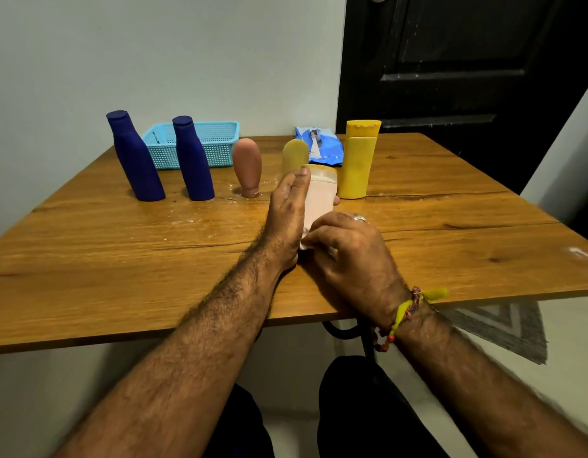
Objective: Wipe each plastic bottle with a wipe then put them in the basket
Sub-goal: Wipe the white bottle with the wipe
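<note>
Wiping step: left hand [287,206] grips the pale bottle [320,200], right hand [347,246] pinches the wipe [305,243] against it; next, the basket [220,140] at the desk's far edge

The pale bottle [320,196] is mostly hidden behind the left hand [286,213]. The right hand [348,246] covers nearly all of the wipe [305,246]. The small yellow bottle [294,157] has its base hidden

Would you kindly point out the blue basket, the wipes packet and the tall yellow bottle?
blue basket [220,145]: head view, on its front mesh wall.
wipes packet [325,148]: head view, on its blue wrapper.
tall yellow bottle [356,166]: head view, on its body below the cap.
</note>
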